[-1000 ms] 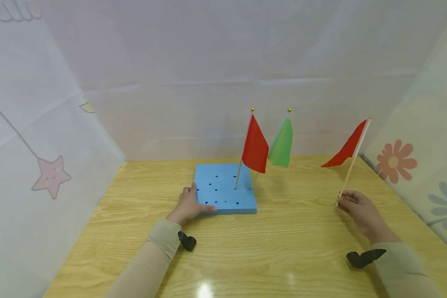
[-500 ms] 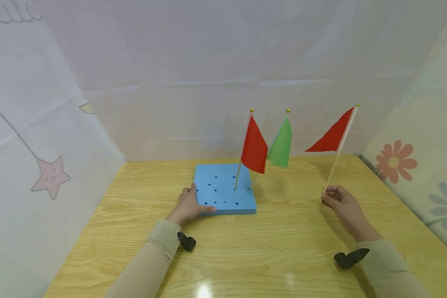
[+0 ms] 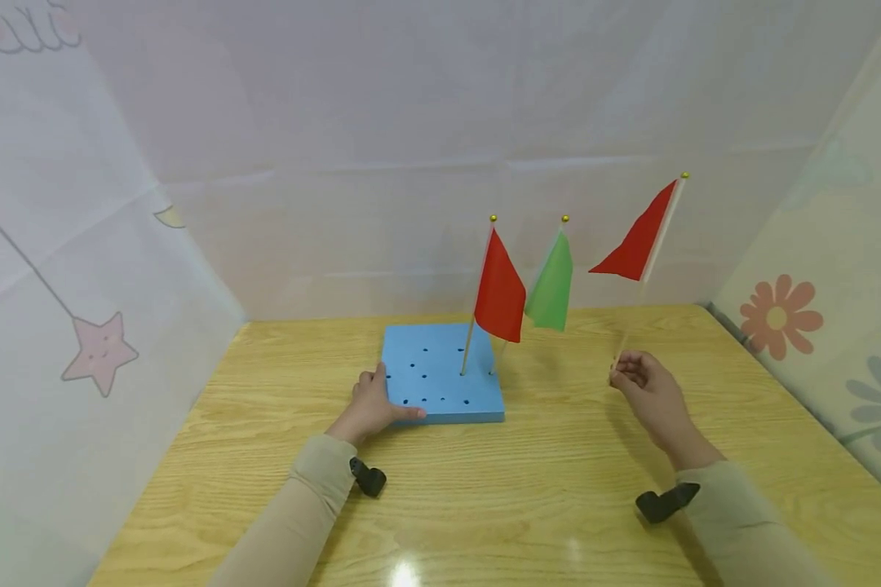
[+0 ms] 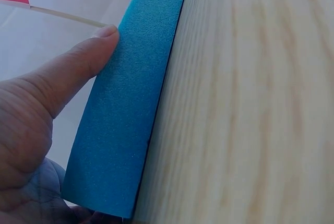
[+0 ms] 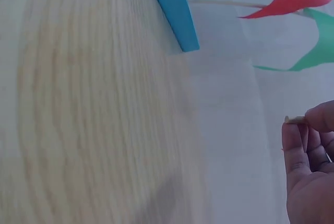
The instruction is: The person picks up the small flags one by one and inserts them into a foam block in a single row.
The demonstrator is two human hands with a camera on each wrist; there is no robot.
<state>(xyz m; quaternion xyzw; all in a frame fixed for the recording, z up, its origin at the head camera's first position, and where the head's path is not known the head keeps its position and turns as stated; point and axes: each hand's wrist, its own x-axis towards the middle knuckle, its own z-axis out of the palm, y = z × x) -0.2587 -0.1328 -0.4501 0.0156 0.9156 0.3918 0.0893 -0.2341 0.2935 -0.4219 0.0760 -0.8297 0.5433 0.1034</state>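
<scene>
My left hand holds the near left corner of a blue foam board dotted with small holes. Its thumb lies along the front edge, and its other fingers are at the left side, partly hidden. Two small flags stand in the board's right part: a red flag and, beside it, a green flag, both on thin sticks with gold tips. To the right of the board, my right hand pinches the stick's lower end of another red flag. That flag is raised off the table and leans right.
The board lies on a wood-grain table. A pale cloth wall rises behind the table, with printed side sheets showing a star and flowers.
My right hand has moved left and slightly away from me, lifting its red flag higher toward the board. The left hand has kept its hold, and the board stays in place.
</scene>
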